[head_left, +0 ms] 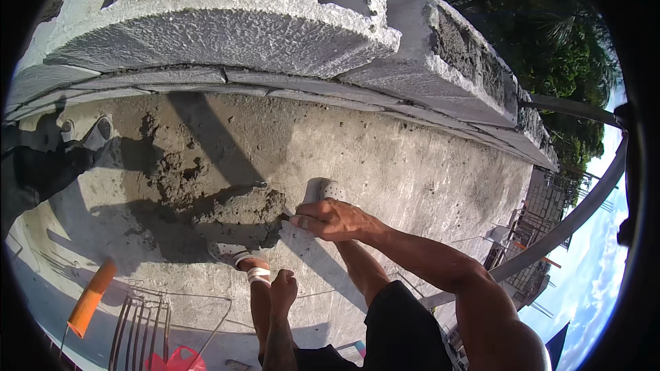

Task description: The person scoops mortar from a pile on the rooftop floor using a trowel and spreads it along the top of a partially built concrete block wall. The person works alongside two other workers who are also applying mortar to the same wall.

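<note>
Grey mortar (240,209) lies in a rough, lumpy heap just left of the fingers of the right hand (328,220), slightly left of the middle of the frame; those fingers are curled inward with the thumb pointing at the heap, and what they grip, if anything, I cannot tell. Below, the left hand (283,292) is folded into a loose fist, its palm side hidden, so its contents cannot be made out. Damp and dark along its lower edge, the heap runs up and left into crumbly clods (shadow swallows much of its outline there). Around it spreads pale concrete floor (419,178), with one light perforated clog (332,190) just above the right hand and another (227,253) under the heap, partly lost in shade. Farther out, hollow concrete blocks (220,38) span the top, cut off by the dark rim; a co-worker's dark-clothed leg (45,172) is cropped at the left edge. At lower left stands an orange cylinder (93,299), and a red bag (177,359) is sliced by the bottom edge.
</note>
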`<state>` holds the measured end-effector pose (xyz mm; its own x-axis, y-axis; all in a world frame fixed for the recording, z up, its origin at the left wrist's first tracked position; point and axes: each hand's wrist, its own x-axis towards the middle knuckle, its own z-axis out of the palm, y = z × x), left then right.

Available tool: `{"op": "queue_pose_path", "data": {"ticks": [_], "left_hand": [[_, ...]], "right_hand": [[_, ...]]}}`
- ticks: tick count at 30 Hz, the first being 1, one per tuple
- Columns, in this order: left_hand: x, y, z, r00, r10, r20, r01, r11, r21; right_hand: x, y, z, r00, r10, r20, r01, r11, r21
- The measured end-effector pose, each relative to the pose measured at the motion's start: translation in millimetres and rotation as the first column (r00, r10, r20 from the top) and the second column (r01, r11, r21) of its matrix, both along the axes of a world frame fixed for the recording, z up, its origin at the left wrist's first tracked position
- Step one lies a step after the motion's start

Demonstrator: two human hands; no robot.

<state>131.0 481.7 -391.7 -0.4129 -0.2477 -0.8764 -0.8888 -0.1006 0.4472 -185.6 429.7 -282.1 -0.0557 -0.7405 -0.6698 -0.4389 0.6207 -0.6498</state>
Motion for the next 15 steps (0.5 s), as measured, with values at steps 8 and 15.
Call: {"op": "queue_pose_path", "data": {"ticks": [8,15], "left_hand": [[-59,-29,95,0.953,-0.202,-0.224,0.180,0.977,-0.115],[-141,-57,152,0.962,-0.101,-0.253,0.070,0.989,-0.129]], "right_hand": [[-200,163,244,0.950,-0.144,-0.276,0.166,0.984,0.058],[-304,205,275,0.596,-0.325,-0.734,0.119,0.940,-0.319]]}}
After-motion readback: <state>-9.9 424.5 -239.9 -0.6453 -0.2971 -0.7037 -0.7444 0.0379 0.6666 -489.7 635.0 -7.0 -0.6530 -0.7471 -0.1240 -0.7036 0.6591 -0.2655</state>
